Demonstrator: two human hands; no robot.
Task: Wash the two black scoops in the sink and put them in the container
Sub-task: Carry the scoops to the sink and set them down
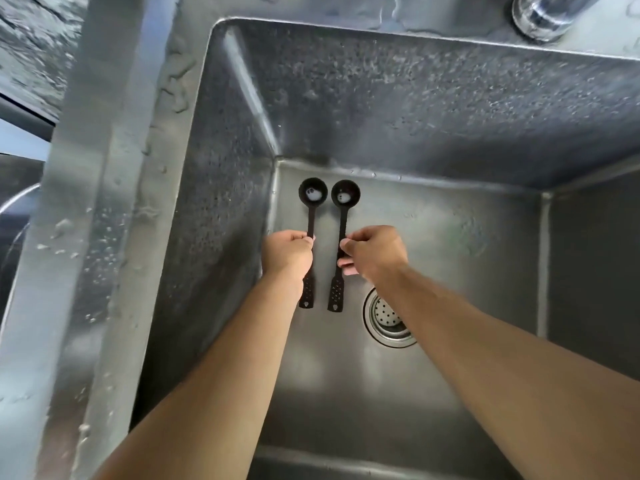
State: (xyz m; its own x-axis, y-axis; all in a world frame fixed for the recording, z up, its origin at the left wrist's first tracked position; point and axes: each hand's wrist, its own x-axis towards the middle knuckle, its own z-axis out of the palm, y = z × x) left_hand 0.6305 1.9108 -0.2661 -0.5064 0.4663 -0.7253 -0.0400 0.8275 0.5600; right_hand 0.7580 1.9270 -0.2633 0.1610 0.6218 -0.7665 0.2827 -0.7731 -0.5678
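Two long-handled black scoops lie side by side in the far left part of the steel sink (433, 109), bowls pointing away from me. My left hand (285, 252) pinches the handle of the left scoop (312, 194) at mid-length. My right hand (375, 252) grips the handle of the right scoop (345, 195) the same way. Each bowl holds a little water or white residue. The perforated handle ends show below my hands. No container is in view.
A round drain strainer (386, 318) sits in the sink floor, just right of the scoop handles. The wet steel rim (114, 202) runs along the left. A faucet base (550, 15) stands at the top right. Part of a second basin shows at far left.
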